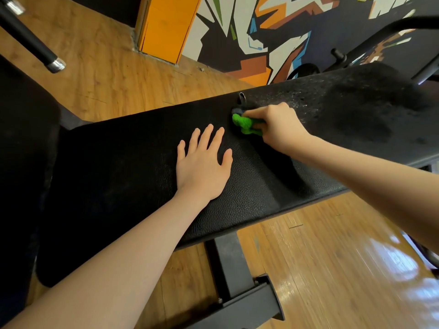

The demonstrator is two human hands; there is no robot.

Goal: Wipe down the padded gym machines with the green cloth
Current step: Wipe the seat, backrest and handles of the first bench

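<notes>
Here, right hand (279, 125) gripping green cloth (245, 124), bench edge (273, 214)

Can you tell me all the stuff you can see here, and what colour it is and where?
Padded bench: one, black, across the middle.
Green cloth: one, bright green, bunched on the bench top near its far edge.
Bench frame: one, black metal, under the bench.
Bar: one, black with a silver end, top left.
Wooden floor: brown, all around.
Painted wall: many colours, at the back.
Orange post: one, by the wall.
Left hand: one, flat on the bench.
Right hand: one, grips the cloth.
</notes>
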